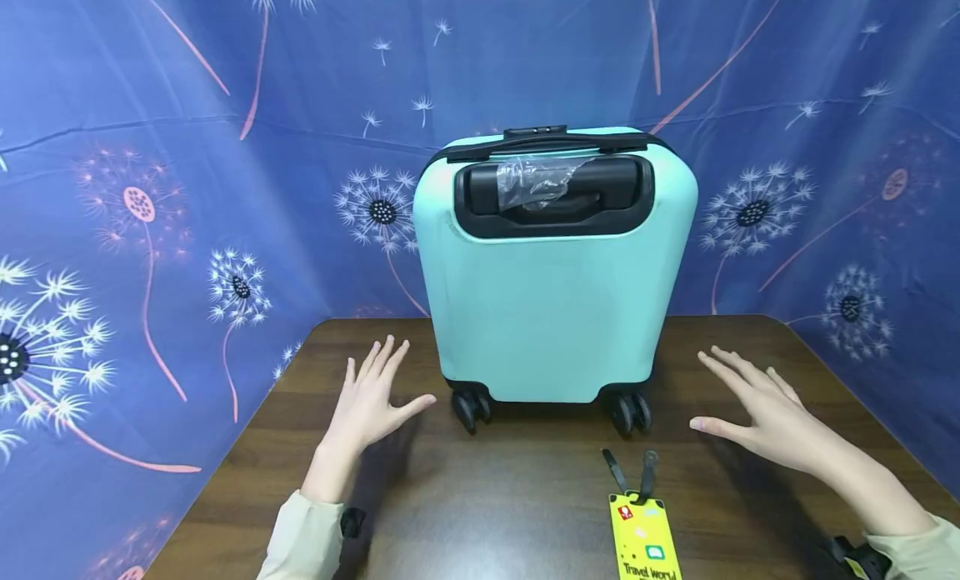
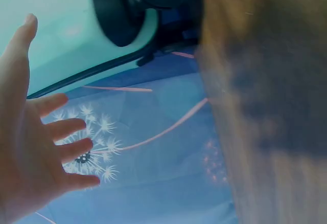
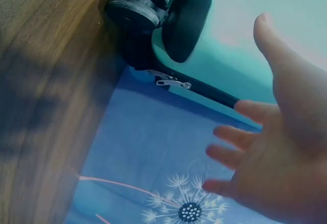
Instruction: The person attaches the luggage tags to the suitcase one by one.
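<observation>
Suitcase, pale turquoise, stands upright on its black wheels at twelve o'clock on the bench. Around it, the left grip is at eight o'clock and the right grip at four, both spread wide and apart from it; a yellow tag lies at five o'clock.

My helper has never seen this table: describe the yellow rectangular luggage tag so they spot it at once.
Find the mint-green hard-shell suitcase standing on the brown wooden table. In front of its right black wheels lies the yellow rectangular tag with a dark strap. Unlike the suitcase, it is flat, bright yellow and lettered "Travel world".
</observation>
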`<action>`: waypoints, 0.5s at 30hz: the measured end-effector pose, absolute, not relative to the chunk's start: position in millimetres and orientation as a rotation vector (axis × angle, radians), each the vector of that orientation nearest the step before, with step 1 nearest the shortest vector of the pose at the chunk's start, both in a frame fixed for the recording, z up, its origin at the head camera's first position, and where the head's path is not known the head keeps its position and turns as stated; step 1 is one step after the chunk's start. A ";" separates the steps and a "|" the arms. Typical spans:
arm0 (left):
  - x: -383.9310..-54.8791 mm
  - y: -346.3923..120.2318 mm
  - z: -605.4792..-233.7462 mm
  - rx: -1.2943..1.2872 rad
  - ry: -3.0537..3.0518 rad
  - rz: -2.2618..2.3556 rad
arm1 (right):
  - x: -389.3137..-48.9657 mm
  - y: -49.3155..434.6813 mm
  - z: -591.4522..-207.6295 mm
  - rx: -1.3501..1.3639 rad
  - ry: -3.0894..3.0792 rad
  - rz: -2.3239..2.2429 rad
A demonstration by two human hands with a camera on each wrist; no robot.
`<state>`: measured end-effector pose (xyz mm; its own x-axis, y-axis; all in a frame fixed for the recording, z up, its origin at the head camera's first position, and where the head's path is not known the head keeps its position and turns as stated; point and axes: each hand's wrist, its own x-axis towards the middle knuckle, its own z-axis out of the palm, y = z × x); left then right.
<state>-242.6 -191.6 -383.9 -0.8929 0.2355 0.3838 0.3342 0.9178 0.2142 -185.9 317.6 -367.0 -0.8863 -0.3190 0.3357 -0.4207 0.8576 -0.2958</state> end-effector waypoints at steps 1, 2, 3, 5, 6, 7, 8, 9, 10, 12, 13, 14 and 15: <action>-243.9 -190.5 -380.4 -0.429 -2.702 -0.424 | -185.3 316.0 -365.4 0.564 -2.768 0.555; -245.6 -189.4 -377.1 -0.437 -2.675 -0.452 | -184.6 314.2 -363.8 0.564 -2.784 0.580; -247.3 -188.1 -373.5 -0.447 -2.646 -0.486 | -183.7 312.4 -362.4 0.563 -2.801 0.598; -250.6 -184.9 -366.0 -0.455 -2.592 -0.570 | -181.6 308.5 -361.2 0.568 -2.826 0.614; -252.2 -183.2 -362.4 -0.457 -2.570 -0.615 | -180.4 306.4 -361.4 0.573 -2.834 0.615; -254.2 -181.3 -358.2 -0.458 -2.552 -0.662 | -179.7 304.2 -361.5 0.578 -2.832 0.617; -256.1 -179.2 -354.3 -0.455 -2.538 -0.709 | -179.1 302.2 -362.6 0.590 -2.825 0.616; -257.8 -177.1 -350.2 -0.457 -2.528 -0.758 | -178.8 300.4 -364.0 0.610 -2.814 0.616; -259.7 -174.8 -346.5 -0.450 -2.522 -0.802 | -178.4 298.4 -365.6 0.626 -2.803 0.614; -263.7 -170.0 -339.7 -0.446 -2.510 -0.879 | -177.5 294.5 -370.2 0.654 -2.788 0.610; -266.0 -167.6 -336.6 -0.450 -2.503 -0.914 | -177.0 292.5 -373.0 0.672 -2.775 0.609; -268.8 -165.0 -333.6 -0.457 -2.489 -0.943 | -176.4 290.6 -375.9 0.692 -2.770 0.616; -271.1 -162.4 -330.5 -0.463 -2.474 -0.973 | -175.8 288.9 -379.1 0.711 -2.767 0.624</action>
